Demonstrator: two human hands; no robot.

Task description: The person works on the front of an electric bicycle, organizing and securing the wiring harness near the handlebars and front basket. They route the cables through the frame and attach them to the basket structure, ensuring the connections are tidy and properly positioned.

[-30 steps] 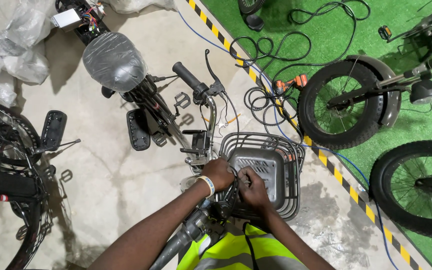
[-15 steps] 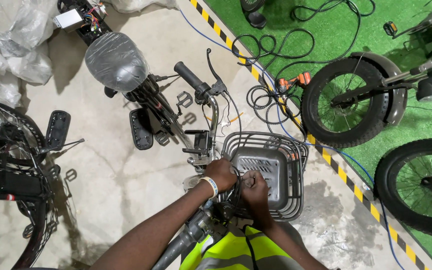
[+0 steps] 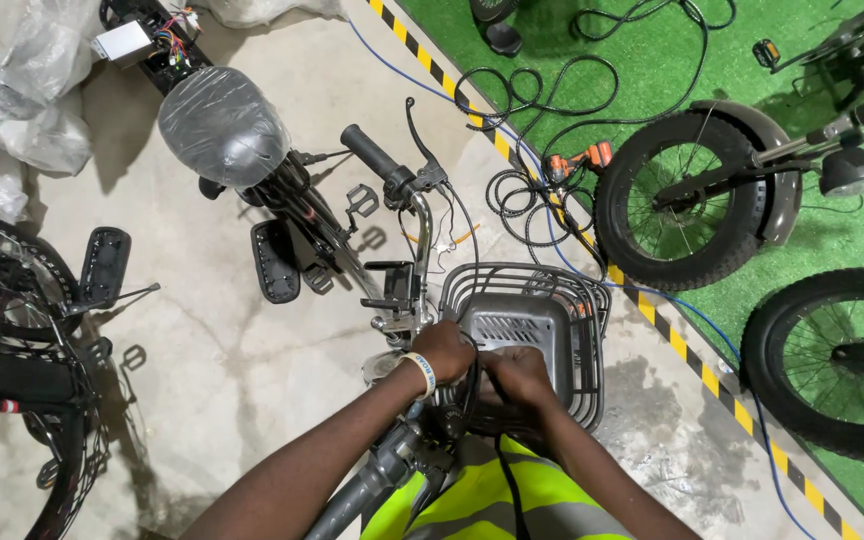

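Basket (image 3: 527, 330) sits mounted at the bike's front, below the handlebar (image 3: 392, 170). Your left hand (image 3: 444, 350) and right hand (image 3: 518, 374) close on black cables (image 3: 472, 385) at its rear rim, fingers curled tight; the cabling looks unfinished.

A bicycle saddle wrapped in clear plastic film (image 3: 222, 125) stands up and to the left on the pale, stained concrete floor (image 3: 212, 350). Crumpled translucent plastic bags (image 3: 22, 90) lie in the upper left corner. A yellow-and-black hazard stripe (image 3: 672, 335) runs diagonally, dividing the concrete from green artificial turf (image 3: 652, 60). On the turf lie coiled black cables (image 3: 552, 95) and, just beside the stripe, an orange power tool (image 3: 577, 162). A fat black tyre with a grey mudguard (image 3: 692, 200) stands nearby (a second black wheel (image 3: 837, 355) sits below it).
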